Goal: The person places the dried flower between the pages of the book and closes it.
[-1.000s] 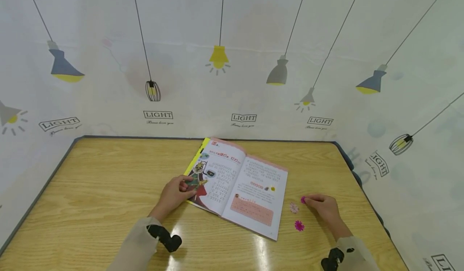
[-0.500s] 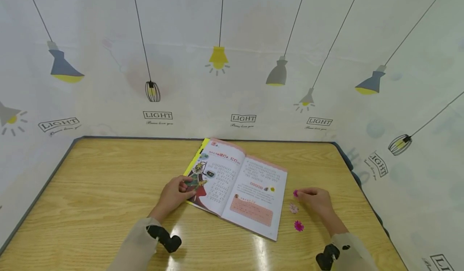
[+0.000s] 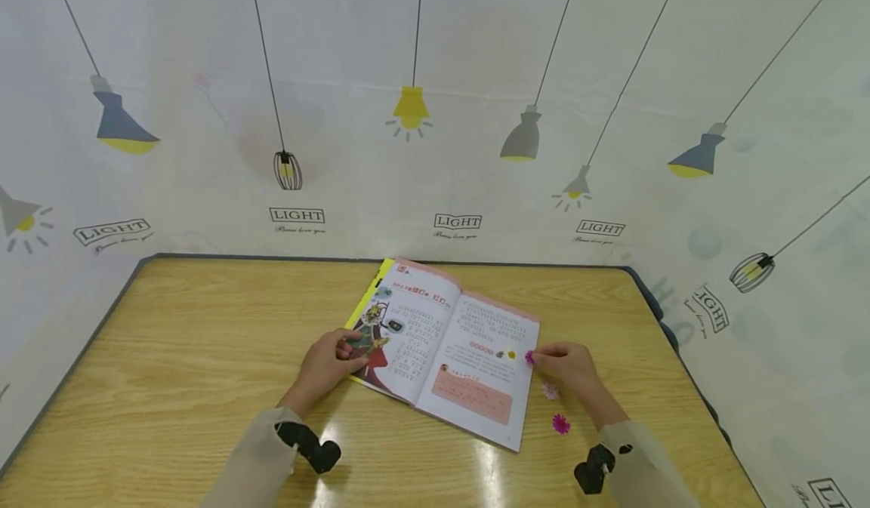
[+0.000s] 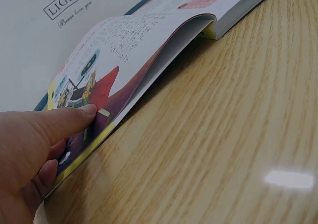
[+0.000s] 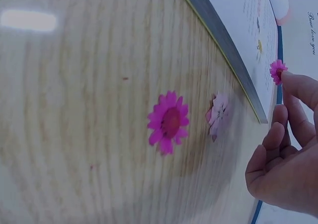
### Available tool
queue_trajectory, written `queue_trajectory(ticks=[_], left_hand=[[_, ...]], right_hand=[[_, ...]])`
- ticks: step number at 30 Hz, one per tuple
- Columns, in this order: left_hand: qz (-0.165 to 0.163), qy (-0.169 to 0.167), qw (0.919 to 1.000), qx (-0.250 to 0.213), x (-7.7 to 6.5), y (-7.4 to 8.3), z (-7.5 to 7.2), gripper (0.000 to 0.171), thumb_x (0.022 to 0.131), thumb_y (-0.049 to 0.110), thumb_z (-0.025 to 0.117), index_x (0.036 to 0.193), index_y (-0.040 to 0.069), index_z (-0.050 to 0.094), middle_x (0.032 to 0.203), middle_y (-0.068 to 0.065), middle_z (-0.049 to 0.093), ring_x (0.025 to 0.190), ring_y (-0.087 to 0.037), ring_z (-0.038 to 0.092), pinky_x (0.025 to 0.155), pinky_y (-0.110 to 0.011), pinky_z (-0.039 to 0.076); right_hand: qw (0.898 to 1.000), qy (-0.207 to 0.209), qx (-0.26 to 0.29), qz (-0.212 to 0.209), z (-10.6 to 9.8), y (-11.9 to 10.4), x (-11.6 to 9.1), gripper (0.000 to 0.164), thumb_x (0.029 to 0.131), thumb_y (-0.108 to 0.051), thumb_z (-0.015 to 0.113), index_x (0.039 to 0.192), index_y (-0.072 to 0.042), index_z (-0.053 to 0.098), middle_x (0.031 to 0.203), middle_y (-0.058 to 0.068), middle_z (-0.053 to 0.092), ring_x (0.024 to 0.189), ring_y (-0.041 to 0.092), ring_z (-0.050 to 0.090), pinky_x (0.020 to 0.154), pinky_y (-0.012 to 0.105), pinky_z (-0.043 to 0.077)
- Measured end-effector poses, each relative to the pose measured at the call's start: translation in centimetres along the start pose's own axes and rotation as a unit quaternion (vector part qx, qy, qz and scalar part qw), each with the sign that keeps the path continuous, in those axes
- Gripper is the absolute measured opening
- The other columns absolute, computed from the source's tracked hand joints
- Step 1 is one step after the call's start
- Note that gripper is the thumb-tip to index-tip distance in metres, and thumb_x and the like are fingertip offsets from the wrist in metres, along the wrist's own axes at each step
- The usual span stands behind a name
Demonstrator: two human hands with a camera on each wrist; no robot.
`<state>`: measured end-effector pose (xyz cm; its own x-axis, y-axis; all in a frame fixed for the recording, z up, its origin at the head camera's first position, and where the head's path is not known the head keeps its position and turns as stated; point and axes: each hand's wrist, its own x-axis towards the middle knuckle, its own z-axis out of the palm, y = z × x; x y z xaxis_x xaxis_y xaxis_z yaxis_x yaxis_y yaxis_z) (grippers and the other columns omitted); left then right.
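Observation:
An open picture book [image 3: 476, 387] lies on the wooden table, its left page bowed up. My left hand [image 3: 329, 364] holds the book's left edge. In the left wrist view the thumb [image 4: 74, 119] presses on the illustrated page, with the other fingers curled at the edge. My right hand [image 3: 571, 368] pinches a small magenta flower [image 5: 278, 71] between thumb and forefinger, at the right page's outer edge. Below that hand lie a pale pink flower [image 5: 218, 114], partly beside my fingers in the head view, and another magenta flower [image 5: 169, 123] with a dark red centre.
The wooden table [image 3: 204, 327] has a dark blue edge and stands against walls covered with lamp-printed sheeting [image 3: 353, 115]. Tiny dark specks [image 5: 125, 78] dot the tabletop near the loose flowers. Each sleeve cuff carries a black wrist mount [image 3: 309, 446].
My right hand has carried its magenta flower leftward and slightly away from me, from beside the book to the right page's edge. The left hand has stayed in place.

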<state>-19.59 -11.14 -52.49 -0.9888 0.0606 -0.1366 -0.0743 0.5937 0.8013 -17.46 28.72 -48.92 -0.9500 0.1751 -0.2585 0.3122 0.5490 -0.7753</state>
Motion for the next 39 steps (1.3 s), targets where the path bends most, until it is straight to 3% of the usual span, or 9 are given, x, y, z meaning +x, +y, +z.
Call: queue_trajectory(ticks=[11,20,30,39], left_hand=[[0.021,0.003,0.9998,-0.007,0.1,-0.2,-0.1,0.041,0.075,0.014,0.075,0.112,0.003,0.061,0.087,-0.005,0.053,0.076,-0.017,0.048,0.068,-0.03,0.04],[0.039,0.011,0.9991,-0.009,0.2,-0.5,0.0,0.04,0.074,0.013,0.076,0.11,0.002,0.062,0.086,-0.005,0.054,0.075,-0.016,0.049,0.068,-0.03,0.042],[0.037,0.01,0.9993,-0.007,0.3,-0.7,0.1,0.04,0.075,0.013,0.076,0.11,0.003,0.062,0.086,-0.005,0.054,0.075,-0.016,0.049,0.067,-0.03,0.042],[0.032,0.004,0.9994,-0.011,0.2,-0.6,0.1,0.04,0.076,0.014,0.075,0.111,0.002,0.061,0.087,-0.005,0.053,0.075,-0.016,0.048,0.067,-0.03,0.042]], right_hand=[[1.0,-0.006,-0.023,-0.019,1.4,-1.7,2.8,0.023,0.084,-0.018,0.067,0.095,0.002,0.069,0.097,0.014,0.065,0.088,0.023,0.055,0.073,0.032,0.045],[1.0,-0.018,-0.021,0.013,2.6,-3.1,3.9,0.023,0.084,-0.017,0.067,0.098,0.001,0.068,0.108,0.015,0.061,0.096,0.025,0.05,0.08,0.036,0.041],[0.999,-0.009,-0.023,0.039,3.0,-2.9,4.6,0.022,0.085,-0.017,0.065,0.099,-0.001,0.068,0.108,0.015,0.06,0.095,0.025,0.051,0.077,0.033,0.041],[0.999,-0.004,-0.024,0.037,3.3,-2.4,5.0,0.02,0.085,-0.017,0.065,0.097,-0.001,0.069,0.106,0.014,0.061,0.092,0.024,0.051,0.071,0.029,0.041]])
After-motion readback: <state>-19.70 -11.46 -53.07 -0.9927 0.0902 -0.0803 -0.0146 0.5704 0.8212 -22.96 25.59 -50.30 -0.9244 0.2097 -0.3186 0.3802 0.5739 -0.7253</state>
